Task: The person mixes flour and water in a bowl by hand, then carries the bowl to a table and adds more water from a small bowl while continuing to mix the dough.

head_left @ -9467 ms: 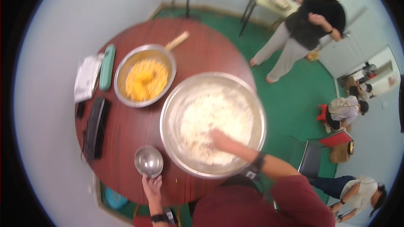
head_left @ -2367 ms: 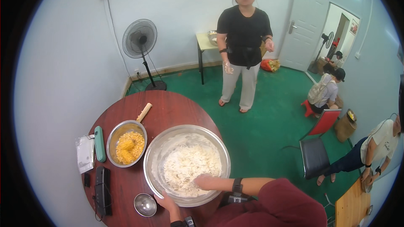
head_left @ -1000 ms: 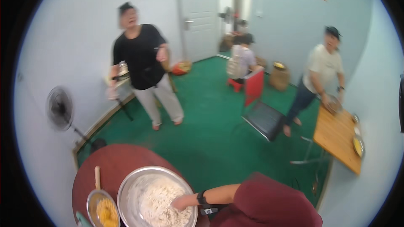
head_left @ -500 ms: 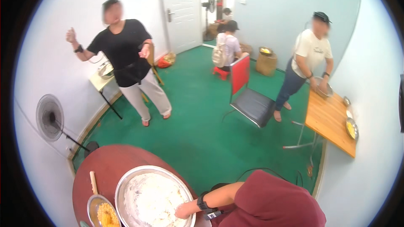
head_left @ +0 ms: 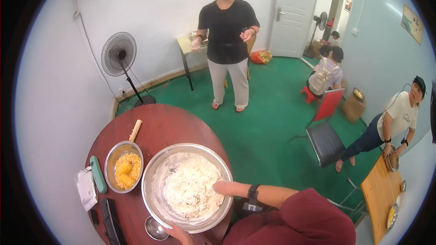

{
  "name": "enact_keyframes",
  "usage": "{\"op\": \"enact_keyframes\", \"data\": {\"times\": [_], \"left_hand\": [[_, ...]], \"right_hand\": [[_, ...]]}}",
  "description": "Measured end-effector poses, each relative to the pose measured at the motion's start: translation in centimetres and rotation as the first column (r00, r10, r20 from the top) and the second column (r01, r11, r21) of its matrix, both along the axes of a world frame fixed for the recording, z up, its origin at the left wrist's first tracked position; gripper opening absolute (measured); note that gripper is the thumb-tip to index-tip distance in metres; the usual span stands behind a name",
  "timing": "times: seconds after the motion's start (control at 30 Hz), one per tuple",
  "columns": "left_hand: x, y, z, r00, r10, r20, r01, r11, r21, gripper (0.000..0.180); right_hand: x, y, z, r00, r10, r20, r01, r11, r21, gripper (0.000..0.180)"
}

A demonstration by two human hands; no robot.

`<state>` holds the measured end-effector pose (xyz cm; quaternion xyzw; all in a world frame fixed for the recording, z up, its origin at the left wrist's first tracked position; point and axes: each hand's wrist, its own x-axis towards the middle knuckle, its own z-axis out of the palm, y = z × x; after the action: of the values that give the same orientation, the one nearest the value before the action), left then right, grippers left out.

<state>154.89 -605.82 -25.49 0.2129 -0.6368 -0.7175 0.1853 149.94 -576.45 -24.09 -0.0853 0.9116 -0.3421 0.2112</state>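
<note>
A large metal bowl (head_left: 150, 193) stands on the round red-brown table (head_left: 168, 120), holding a pale, crumbly flour mixture (head_left: 190, 183). My right hand (head_left: 221, 188) reaches over the bowl's right side into the mixture; its fingers are buried and hidden. At the near rim, my left hand (head_left: 180, 233) grips the bowl's edge, only partly in view. Close beside that hand sits a small metal bowl (head_left: 156, 229). To the left is a medium metal bowl (head_left: 108, 172) with loose yellow corn kernels (head_left: 129, 161) and yellow pieces among them. A bare corn cob (head_left: 136, 130) lies beyond it.
On the table's left lie a green case (head_left: 97, 174), a clear packet (head_left: 85, 189) and a black object (head_left: 111, 222). A fan (head_left: 120, 56) stands beyond. One person (head_left: 229, 36) stands facing me; another (head_left: 399, 118) works at a wooden table (head_left: 374, 190) near a chair (head_left: 324, 143).
My view has swung left and down, so more tabletop shows. My left hand has come into view at the bowl's near rim. The person in black has lowered a raised hand.
</note>
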Motion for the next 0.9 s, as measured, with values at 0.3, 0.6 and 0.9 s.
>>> {"op": "enact_keyframes", "data": {"times": [0.3, 0.6, 0.9], "left_hand": [[0.2, 0.1, -0.6, 0.993, 0.056, 0.101, -0.034, 0.978, -0.207, 0.048], [1.0, 2.0, 4.8, 0.984, 0.012, 0.175, 0.015, 0.988, -0.155, 0.045], [-1.2, 1.0, 0.1, 0.990, 0.070, 0.125, -0.034, 0.963, -0.268, 0.050]], "right_hand": [[1.1, -1.5, 1.6, 0.986, 0.152, -0.066, -0.149, 0.988, 0.047, 0.021], [0.5, -3.2, -0.9, 0.968, 0.250, 0.004, -0.249, 0.968, -0.010, 0.032], [-2.8, 0.9, 1.4, 0.983, -0.129, -0.128, 0.114, 0.987, -0.117, 0.033]]}}
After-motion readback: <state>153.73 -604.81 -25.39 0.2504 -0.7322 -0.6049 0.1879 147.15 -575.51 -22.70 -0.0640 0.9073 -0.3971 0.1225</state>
